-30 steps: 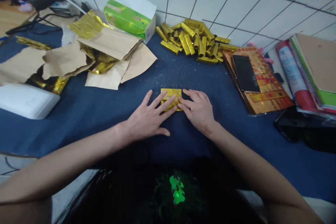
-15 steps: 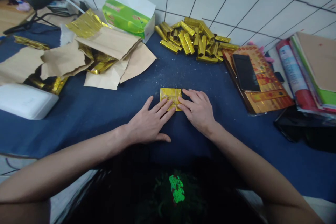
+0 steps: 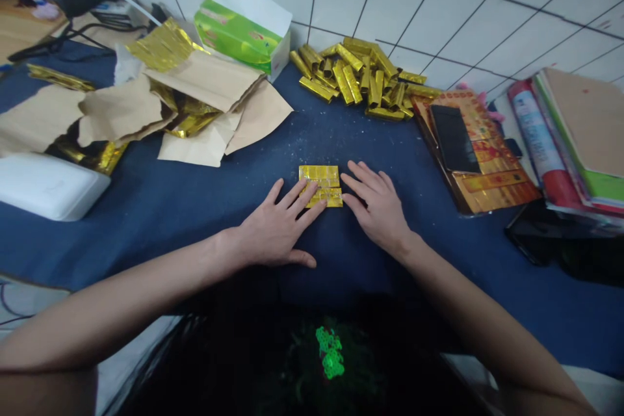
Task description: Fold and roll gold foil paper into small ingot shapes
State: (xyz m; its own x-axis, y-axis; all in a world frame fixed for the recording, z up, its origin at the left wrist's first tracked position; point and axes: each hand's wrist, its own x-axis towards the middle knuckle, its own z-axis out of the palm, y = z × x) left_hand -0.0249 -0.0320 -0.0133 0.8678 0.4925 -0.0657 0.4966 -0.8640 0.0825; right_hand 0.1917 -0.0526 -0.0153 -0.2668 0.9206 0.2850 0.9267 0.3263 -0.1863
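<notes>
**1 hand on, 1 off: left hand [image 3: 280, 227] touching gold foil packet [image 3: 320, 177], right hand [image 3: 377, 208] just beside**

Hands apart, both open, palms down, no grip. Left fingers rest on packet's lower-left corner; right fingertips sit near its right edge. Packet lies flat on blue tablecloth [image 3: 146, 227], between hands. Likely light, thin, slippery, easily creased; pinch at free top edge. Farther out: pile of gold foil rolls [image 3: 351, 75], torn kraft paper [image 3: 209, 84].

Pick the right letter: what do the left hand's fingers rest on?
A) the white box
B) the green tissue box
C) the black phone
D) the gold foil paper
D: the fingers of the left hand lie across the lower left corner of the gold foil paper on the blue cloth.
</notes>
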